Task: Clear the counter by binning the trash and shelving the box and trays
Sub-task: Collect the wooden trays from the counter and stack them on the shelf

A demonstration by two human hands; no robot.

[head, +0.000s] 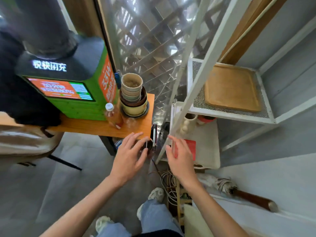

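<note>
— Where are the trays?
— A wooden tray (232, 88) lies on the shelf (266, 117); a white one (209, 151) lies lower.
— The hands?
— Left hand (130, 154) at the worktop (95, 127) corner, right hand (179, 156) beside it, fingers of both spread, holding nothing.

A white shelf post (186, 93) slants across the cluttered lower shelf (205, 134) opening.

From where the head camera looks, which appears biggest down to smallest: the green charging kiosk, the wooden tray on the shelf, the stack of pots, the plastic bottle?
1. Green charging kiosk
2. Wooden tray
3. Stack of pots
4. Plastic bottle

This ranks apparent size only; wide-angle distortion makes true size unsure.
</note>
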